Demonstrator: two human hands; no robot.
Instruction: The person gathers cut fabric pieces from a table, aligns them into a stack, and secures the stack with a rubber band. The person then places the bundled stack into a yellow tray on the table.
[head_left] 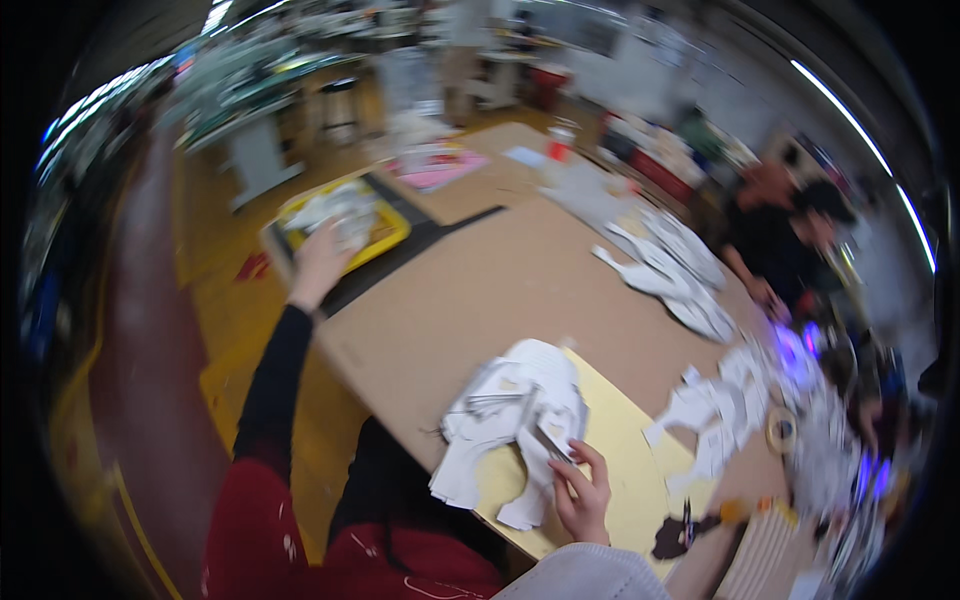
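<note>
At the far left, my left hand [322,264] reaches to a yellow tray [392,240] with a heap of crumpled-looking white pieces [340,210] in it. Its fingers are smeared by motion against the pieces, so their grip is unclear. Close to me, a stack of white curved cut pieces [520,385] lies across the table's near edge and a pale yellow sheet [625,425]. My right hand [585,497] is at the stack's right side, thumb and fingers bent together on the edge of a white cut piece [550,440].
More white cut pieces lie on the brown table [470,290] at right, in one pile [675,275] and a nearer spread [715,410]. A tape roll [780,430] is beside them. Across the table's right side, a co-worker [800,240] in dark clothes bends over purple-lit work.
</note>
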